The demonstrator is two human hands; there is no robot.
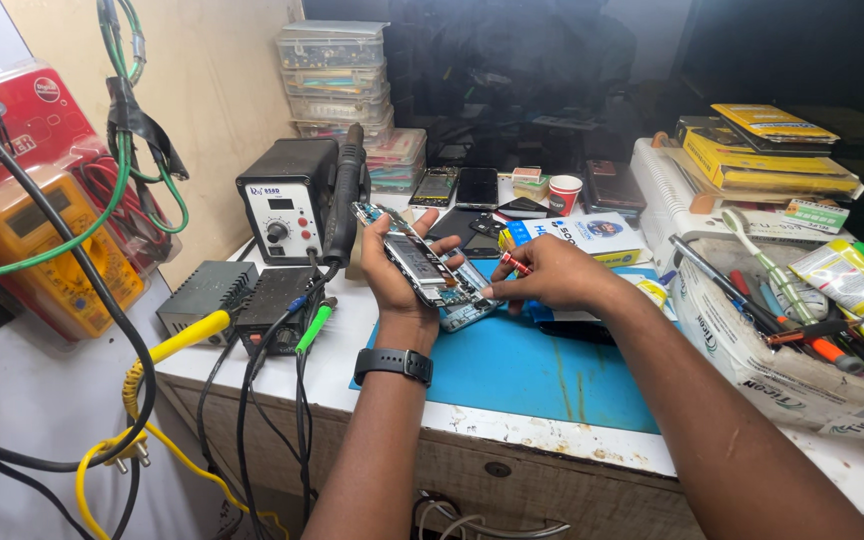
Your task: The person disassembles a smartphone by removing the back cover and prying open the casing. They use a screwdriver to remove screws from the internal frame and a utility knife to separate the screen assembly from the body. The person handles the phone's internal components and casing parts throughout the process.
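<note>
Fingers (377,250) of left hand (392,270) clamp opened phone (420,268); right hand (552,275) pinches red-striped screwdriver (514,264).

The tip of the red-handled screwdriver (515,264) is hidden behind the right hand (550,275). The yellow multimeter in clear packaging (37,250) is cut off by the left edge. The opened phone's circuit parts (422,263) are too small to tell apart.

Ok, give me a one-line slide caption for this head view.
Left hand holds an opened phone above a blue mat while the right hand works on it with a red tool.
</note>
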